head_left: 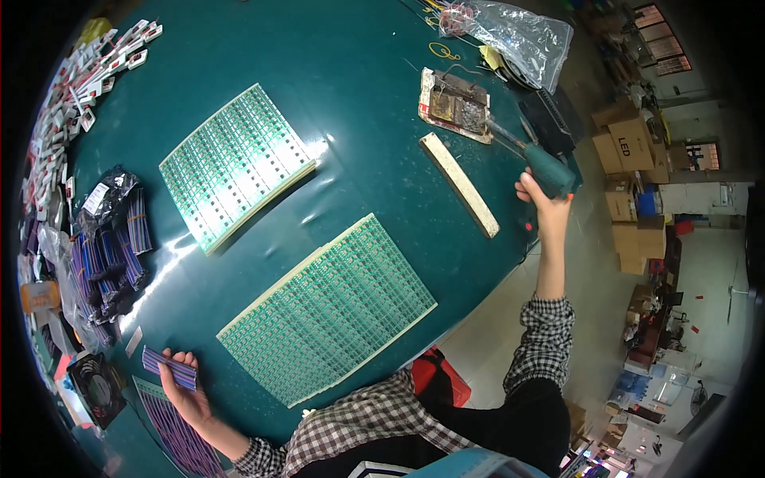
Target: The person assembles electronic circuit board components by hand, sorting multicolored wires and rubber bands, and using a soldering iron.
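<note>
My left hand (188, 398) is closed around a short bundle of purple and blue wires (153, 361) at the lower left. Under that wrist, more purple wires (177, 434) lie in a row beside a green board strip. At the right, my right hand (547, 205) grips the green handle of a soldering iron (550, 169). The iron's metal shaft points left to a dirty solder holder (460, 109), and its tip is at the holder's edge. In front of me lies a stack of green circuit board panels (328, 311). A second panel stack (237, 169) sits farther away.
A pale wooden bar (460, 185) lies left of the right hand. Wire bundles (107, 263) and several white-and-red parts (88, 84) crowd the left edge, above a black fan (97, 389). A clear plastic bag (522, 40) is at the far right. Cardboard boxes (635, 143) stand beyond the table.
</note>
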Action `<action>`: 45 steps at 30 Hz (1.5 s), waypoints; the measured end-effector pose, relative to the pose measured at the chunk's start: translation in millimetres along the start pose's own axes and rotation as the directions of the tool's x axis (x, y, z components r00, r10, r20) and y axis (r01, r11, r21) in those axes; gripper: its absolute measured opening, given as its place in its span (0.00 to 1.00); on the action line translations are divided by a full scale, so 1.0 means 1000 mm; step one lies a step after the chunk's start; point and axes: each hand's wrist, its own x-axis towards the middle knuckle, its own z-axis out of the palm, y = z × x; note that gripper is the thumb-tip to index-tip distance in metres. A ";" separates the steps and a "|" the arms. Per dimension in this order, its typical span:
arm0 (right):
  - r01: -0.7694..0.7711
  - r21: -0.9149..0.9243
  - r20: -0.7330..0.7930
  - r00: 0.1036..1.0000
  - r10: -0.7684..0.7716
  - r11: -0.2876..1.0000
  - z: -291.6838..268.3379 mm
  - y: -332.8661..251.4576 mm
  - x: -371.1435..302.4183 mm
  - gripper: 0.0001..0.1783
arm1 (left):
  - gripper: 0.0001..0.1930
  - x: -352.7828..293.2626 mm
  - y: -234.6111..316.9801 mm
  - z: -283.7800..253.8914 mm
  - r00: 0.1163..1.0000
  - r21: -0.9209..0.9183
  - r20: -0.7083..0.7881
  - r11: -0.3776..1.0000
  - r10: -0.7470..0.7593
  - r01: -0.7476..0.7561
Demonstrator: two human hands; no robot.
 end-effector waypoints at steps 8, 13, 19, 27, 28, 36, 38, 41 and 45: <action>-0.484 0.677 0.374 0.875 0.308 0.554 -0.040 -0.011 -0.026 0.13 | 0.20 0.000 0.003 -0.009 0.998 -0.035 0.059 0.999 -0.016 0.018; -0.641 0.713 0.612 0.767 0.193 0.286 -0.042 -0.005 -0.032 0.14 | 0.20 0.001 0.001 -0.008 1.000 -0.031 0.022 0.999 -0.020 0.021; -0.746 0.663 0.737 0.666 0.119 0.064 -0.036 -0.005 -0.037 0.15 | 0.20 0.000 0.001 -0.009 1.000 -0.030 0.016 0.999 -0.017 0.018; -0.768 0.640 0.766 0.632 0.122 -0.040 -0.029 -0.008 -0.040 0.16 | 0.20 -0.001 0.002 -0.011 0.999 -0.028 0.029 1.000 -0.012 0.013; -0.762 0.645 0.760 0.635 0.138 -0.049 -0.028 -0.008 -0.039 0.16 | 0.20 -0.001 0.002 -0.010 0.999 -0.032 0.036 0.999 -0.014 0.015; -0.738 0.651 0.759 0.622 0.194 -0.180 -0.023 -0.011 -0.039 0.18 | 0.20 -0.002 0.001 -0.006 0.999 -0.031 0.052 0.999 -0.006 0.007; -0.737 0.648 0.762 0.620 0.187 -0.192 -0.023 -0.010 -0.037 0.18 | 0.20 -0.003 0.000 -0.002 1.000 -0.011 -0.005 1.000 0.000 0.000; -0.758 0.637 0.767 0.609 0.201 -0.137 -0.024 0.003 -0.017 0.17 | 0.21 -0.003 0.000 0.001 1.000 -0.025 0.028 1.000 0.004 -0.003; -0.770 0.629 0.754 0.570 0.325 -0.108 -0.025 0.044 0.028 0.16 | 0.23 -0.004 0.000 0.004 0.999 0.004 0.018 1.000 0.030 -0.030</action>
